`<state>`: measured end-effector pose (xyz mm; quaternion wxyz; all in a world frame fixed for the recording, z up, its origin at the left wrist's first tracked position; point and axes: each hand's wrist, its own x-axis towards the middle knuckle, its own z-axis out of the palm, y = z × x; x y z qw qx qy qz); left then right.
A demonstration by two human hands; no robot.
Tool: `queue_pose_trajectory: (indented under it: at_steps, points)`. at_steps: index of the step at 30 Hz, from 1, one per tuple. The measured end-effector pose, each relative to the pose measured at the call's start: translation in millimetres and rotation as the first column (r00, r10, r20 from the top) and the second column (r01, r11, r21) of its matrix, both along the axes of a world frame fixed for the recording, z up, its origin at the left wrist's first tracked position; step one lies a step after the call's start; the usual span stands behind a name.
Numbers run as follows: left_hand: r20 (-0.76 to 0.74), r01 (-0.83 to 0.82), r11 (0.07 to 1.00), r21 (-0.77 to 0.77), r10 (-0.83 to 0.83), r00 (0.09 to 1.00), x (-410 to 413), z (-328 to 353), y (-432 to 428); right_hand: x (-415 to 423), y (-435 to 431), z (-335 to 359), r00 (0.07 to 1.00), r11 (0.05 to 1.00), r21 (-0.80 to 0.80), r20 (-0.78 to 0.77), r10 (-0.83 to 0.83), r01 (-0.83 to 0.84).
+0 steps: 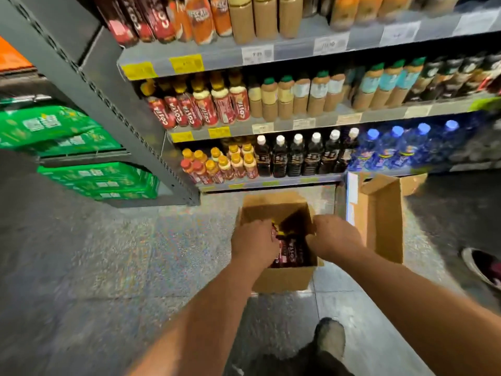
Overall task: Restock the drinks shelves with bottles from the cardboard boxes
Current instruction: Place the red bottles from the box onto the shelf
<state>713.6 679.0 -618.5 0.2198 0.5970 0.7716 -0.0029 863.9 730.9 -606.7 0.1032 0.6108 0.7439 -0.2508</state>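
An open cardboard box point(282, 280) stands on the floor in front of the drinks shelves point(271, 180). Dark red Costa bottles point(291, 252) with yellow caps lie inside it. My left hand point(253, 244) reaches into the box's left side, its fingers curled down over the bottles; the grip itself is hidden. On the right side my right hand point(334, 238) dips in too, fingers hidden below the back of the hand. Similar Costa bottles point(198, 109) stand on the middle shelf.
A second, taller open cardboard box point(379, 221) stands to the right. Green drink cases point(100, 180) are stacked at the left. The bottom shelf holds small orange-capped bottles, dark white-capped bottles and blue bottles. My shoe point(329, 337) is below; another shoe point(482, 264) is at the right edge.
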Motion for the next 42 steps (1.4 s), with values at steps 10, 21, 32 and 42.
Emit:
queue_pose_trajectory:
  at_steps: [10,21,32,42]
  points:
    - [0.070,-0.159,0.982,-0.098,0.166,0.984,7,-165,21,1,26,-172,0.989,0.973,-0.192,-0.050,-0.140,0.128]
    - [0.159,-0.272,0.954,-0.129,0.290,0.944,-24,-361,78,-50,69,-387,0.927,0.857,-0.380,0.005,-0.374,0.348]
    - [0.293,-0.475,0.771,-0.425,0.613,0.734,-22,-476,86,-34,67,-513,0.921,0.733,-0.567,0.142,-0.363,0.376]
    - [0.443,-0.495,0.749,-0.440,0.661,0.606,-23,-486,79,-39,66,-510,0.557,0.451,-0.654,-0.054,-0.829,0.607]
